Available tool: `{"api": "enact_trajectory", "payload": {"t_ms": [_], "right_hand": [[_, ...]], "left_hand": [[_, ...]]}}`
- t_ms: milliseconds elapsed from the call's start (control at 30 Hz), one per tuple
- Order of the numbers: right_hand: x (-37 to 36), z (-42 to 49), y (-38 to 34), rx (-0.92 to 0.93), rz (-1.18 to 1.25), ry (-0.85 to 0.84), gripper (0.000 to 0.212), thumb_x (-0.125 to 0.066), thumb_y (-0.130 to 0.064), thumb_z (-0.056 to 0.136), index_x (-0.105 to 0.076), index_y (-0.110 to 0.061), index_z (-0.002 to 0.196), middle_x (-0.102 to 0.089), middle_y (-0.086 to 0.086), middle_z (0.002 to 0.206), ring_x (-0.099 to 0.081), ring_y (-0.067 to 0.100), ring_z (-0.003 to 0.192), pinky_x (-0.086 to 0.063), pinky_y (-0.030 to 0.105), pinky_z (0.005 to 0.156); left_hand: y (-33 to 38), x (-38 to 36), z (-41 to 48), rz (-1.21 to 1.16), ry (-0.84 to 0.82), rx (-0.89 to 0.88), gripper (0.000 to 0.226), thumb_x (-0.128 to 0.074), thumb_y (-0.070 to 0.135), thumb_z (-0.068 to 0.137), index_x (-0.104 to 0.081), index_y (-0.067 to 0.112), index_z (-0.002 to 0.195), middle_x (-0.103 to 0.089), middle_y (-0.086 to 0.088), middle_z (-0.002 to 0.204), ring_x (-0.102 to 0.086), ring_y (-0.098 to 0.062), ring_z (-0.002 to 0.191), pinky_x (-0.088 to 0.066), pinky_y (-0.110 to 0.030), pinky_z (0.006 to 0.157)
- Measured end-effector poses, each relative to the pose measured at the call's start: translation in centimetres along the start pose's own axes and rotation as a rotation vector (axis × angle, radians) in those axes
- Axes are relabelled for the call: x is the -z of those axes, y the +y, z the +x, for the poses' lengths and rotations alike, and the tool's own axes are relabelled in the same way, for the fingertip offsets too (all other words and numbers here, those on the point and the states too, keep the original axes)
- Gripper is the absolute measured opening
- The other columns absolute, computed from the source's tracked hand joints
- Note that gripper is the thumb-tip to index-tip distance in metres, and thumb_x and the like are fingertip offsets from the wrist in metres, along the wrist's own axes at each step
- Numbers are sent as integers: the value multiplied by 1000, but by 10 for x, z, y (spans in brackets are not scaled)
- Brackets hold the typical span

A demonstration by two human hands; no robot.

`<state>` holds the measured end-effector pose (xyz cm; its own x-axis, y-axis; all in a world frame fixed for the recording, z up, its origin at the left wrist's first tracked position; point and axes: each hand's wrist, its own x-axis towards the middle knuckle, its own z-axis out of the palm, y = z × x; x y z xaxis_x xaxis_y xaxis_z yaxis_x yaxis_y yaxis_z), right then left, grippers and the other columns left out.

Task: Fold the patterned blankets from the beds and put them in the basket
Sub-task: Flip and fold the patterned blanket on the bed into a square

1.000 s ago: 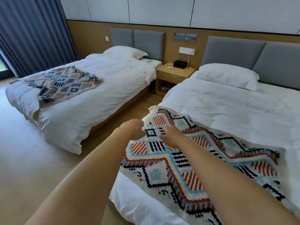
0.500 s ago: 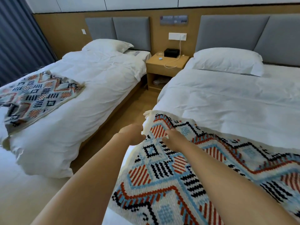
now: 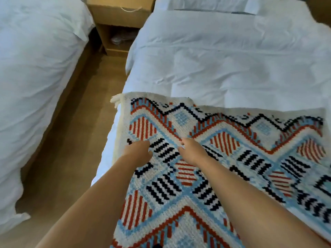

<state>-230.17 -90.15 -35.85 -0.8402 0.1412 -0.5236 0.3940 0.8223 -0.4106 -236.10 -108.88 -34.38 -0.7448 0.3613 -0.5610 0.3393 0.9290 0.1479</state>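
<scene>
One patterned blanket (image 3: 232, 158) is lying spread and unfolded across the foot of the near bed (image 3: 215, 59). The right hand (image 3: 192, 152) is pinching its weave. The left hand (image 3: 138, 151) is resting curled on it, its grip impossible to tell. Folding appears to be barely starting, and no basket is showing.

There are 2 beds (image 3: 35, 68) (image 3: 223, 59), 1 patterned blanket (image 3: 232, 140), 1 nightstand (image 3: 118, 17), 1 pillow (image 3: 206, 2) and 2 hands (image 3: 138, 152) (image 3: 193, 152).

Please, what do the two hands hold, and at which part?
Both the left hand and right hand pinch the patterned blanket within its pattern, near the aisle-side edge.
</scene>
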Motion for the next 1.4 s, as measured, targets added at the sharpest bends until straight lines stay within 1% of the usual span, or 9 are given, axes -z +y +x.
{"api": "enact_trajectory", "payload": {"t_ms": [333,533,700,900,1067,1167,1233,1300,1400], "right_hand": [[39,98,90,-161,47,338,20,-37,-16,97,-53,-4,94,-48,12,112,-51,24,81,-42,34,67],[59,173,127,-110,28,342,33,-39,-20,98,-43,-7,129,-35,14,138,-49,29,112,-43,37,87],[72,215,137,20,-47,236,43,-36,-14,97,-30,-8,139,-28,13,145,-49,36,113,-45,44,91],[76,226,137,130,-343,111,23,-46,3,86,-45,-8,106,-49,9,87,-46,25,67,-35,33,57],[125,264,148,8,-74,552,14,-39,5,87,-41,-9,86,-48,12,91,-48,25,69,-34,33,59],[108,277,157,-2,-32,614,16,-42,-7,93,-45,-7,109,-46,18,119,-49,27,88,-43,38,74],[67,275,168,-36,-104,425,54,-32,-34,99,-14,-11,145,-12,16,153,-19,35,137,-17,43,114],[35,272,180,-2,-160,425,65,-19,-46,97,14,-17,145,15,8,155,14,26,142,14,36,113],[32,280,188,17,-184,487,66,-19,-46,96,15,-14,144,14,7,155,13,22,143,17,33,110]], "left_hand": [[110,3,165,-57,187,-207,36,-38,25,98,-39,15,133,-34,-3,141,-52,-27,110,-41,-35,70],[129,-3,237,-130,254,-215,46,-35,25,99,-24,19,143,-17,0,151,-57,-29,102,-42,-34,58],[136,4,274,-167,270,-186,49,-33,35,98,-21,21,143,-16,-3,153,-55,-32,110,-43,-37,69],[138,8,302,-116,241,-155,22,-46,20,90,-49,9,109,-53,-11,108,-51,-25,80,-39,-33,63],[155,24,330,-371,484,-69,19,-42,15,94,-50,6,109,-51,-13,111,-47,-24,75,-37,-34,61],[168,13,339,-464,537,-53,37,-42,20,96,-38,9,131,-37,-15,136,-51,-32,102,-43,-38,75],[173,-19,335,-232,447,-124,58,-33,39,97,-10,21,147,-9,-9,155,-23,-34,135,-27,-42,107],[170,-48,334,-42,392,-207,61,-21,49,95,9,33,145,12,-2,156,2,-30,142,-1,-40,114],[167,-53,345,26,357,-192,61,-15,53,93,13,35,144,19,0,154,11,-27,142,7,-38,113]]}}
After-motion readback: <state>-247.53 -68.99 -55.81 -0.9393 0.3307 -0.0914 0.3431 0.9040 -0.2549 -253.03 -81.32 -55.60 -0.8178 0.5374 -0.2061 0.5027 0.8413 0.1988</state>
